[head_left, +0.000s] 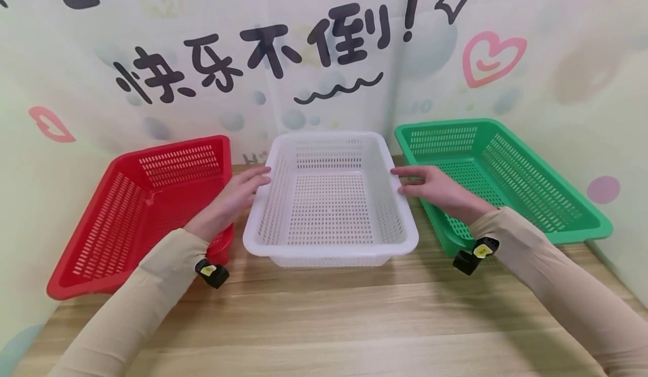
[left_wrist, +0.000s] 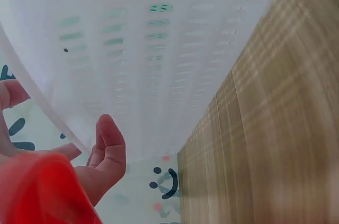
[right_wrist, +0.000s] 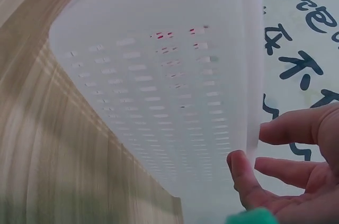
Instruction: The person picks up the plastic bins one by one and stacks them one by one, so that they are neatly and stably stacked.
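A white plastic basket (head_left: 331,250) with slotted walls stands on the wooden table. At its left rim is my left hand (head_left: 235,194), two fingertips on the edge; the left wrist view shows the thumb (left_wrist: 110,142) below the rim. My right hand (head_left: 445,191) holds the opposite rim the same way, fingertips over the edge. Its thumb (right_wrist: 242,173) lies under the rim in the right wrist view. Both hands pinch the rim lightly. The ends of some fingers are hidden behind the rim in the wrist views.
A red basket (head_left: 108,219) stands angled on the left, under my left forearm. To the right is a green basket (head_left: 552,197), partly covered by my right hand. The wooden table (head_left: 324,321) extends in front; a printed cloth (head_left: 324,101) hangs behind.
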`<state>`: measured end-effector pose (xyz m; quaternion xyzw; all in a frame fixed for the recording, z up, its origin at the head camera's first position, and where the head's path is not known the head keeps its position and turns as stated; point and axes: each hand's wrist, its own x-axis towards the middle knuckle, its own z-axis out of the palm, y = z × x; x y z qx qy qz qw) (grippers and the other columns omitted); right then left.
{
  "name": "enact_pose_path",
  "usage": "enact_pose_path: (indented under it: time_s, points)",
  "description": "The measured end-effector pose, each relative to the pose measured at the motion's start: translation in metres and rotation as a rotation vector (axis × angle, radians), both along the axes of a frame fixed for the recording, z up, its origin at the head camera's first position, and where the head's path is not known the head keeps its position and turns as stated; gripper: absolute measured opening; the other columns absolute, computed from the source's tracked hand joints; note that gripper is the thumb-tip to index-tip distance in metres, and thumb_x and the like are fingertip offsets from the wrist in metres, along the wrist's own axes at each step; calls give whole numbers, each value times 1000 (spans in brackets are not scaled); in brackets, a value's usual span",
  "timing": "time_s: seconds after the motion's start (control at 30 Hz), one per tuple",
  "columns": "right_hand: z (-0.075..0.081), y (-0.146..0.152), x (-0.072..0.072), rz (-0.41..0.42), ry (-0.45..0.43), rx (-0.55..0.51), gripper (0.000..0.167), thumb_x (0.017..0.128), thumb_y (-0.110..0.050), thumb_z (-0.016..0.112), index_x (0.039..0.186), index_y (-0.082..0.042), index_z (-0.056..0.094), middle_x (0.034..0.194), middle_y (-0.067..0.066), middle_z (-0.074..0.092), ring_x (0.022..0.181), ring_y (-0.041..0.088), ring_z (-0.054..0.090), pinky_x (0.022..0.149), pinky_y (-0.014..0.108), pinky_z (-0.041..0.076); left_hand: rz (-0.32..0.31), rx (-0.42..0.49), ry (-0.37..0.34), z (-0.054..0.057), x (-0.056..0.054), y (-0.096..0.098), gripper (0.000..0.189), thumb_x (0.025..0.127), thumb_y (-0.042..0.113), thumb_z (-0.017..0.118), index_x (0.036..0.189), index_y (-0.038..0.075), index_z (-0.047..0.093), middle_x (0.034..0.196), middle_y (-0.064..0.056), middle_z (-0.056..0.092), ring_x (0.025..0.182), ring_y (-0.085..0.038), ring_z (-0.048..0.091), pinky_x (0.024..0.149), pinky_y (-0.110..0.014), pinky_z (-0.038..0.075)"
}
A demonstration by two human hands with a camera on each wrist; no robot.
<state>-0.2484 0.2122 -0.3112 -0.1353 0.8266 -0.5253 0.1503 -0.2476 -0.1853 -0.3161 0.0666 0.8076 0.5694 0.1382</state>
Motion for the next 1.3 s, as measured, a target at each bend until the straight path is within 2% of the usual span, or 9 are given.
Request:
enact_pose_path:
  time_s: [0.1, 0.3, 0.57, 0.77, 1.03, 1.2, 1.3]
  points:
    - [1, 3, 1, -5, -7, -27, 56, 95, -12, 59, 146, -1, 38, 135, 22, 50, 118, 34, 53, 102, 55, 37, -17, 68, 23, -1, -2, -1, 60, 100, 25, 51, 153, 13, 26, 151, -9, 33, 131, -32, 39, 106, -51, 34]
    - [1, 6, -2, -7, -42, -84, 58, 96, -9, 57, 149, -7, 35, 137, 20, 47, 118, 34, 53, 96, 46, 45, -32, 127, 68, -3, -2, -2, 63, 96, 16, 56, 152, 13, 29, 146, -10, 37, 127, -30, 43, 105, -49, 37]
    - [1, 8, 0, -2, -66, -118, 62, 96, -7, 56, 152, -10, 30, 137, 21, 47, 115, 36, 53, 92, 45, 47, -35, 154, 108, -1, 2, -2, 65, 93, 11, 62, 151, 15, 33, 136, -12, 39, 123, -28, 45, 101, -45, 41]
    - [2, 11, 3, 19, -75, -153, 62, 96, -9, 57, 152, -10, 29, 137, 21, 47, 116, 34, 53, 93, 45, 47, -50, 172, 127, 2, 5, -3, 66, 92, 11, 63, 151, 15, 33, 135, -12, 39, 124, -28, 44, 102, -44, 41]
    - [8, 16, 7, -5, -21, -136, 63, 97, -15, 59, 152, -12, 30, 135, 21, 48, 111, 33, 59, 88, 47, 51, -72, 222, 136, 5, 7, -1, 66, 92, 11, 63, 151, 15, 33, 135, -12, 38, 125, -27, 42, 101, -39, 43]
    - [14, 21, 12, -31, 3, -148, 65, 97, -21, 60, 153, -18, 28, 138, 18, 47, 111, 32, 59, 87, 47, 52, -94, 254, 171, 12, 9, 2, 66, 93, 12, 63, 151, 16, 33, 135, -11, 40, 124, -28, 46, 97, -35, 47]
    - [18, 26, 16, -33, 10, -165, 62, 99, -21, 57, 154, -19, 28, 140, 18, 46, 111, 30, 60, 87, 44, 53, -111, 271, 194, 15, 10, 5, 64, 93, 13, 63, 151, 13, 33, 135, -12, 40, 122, -29, 48, 97, -36, 46]
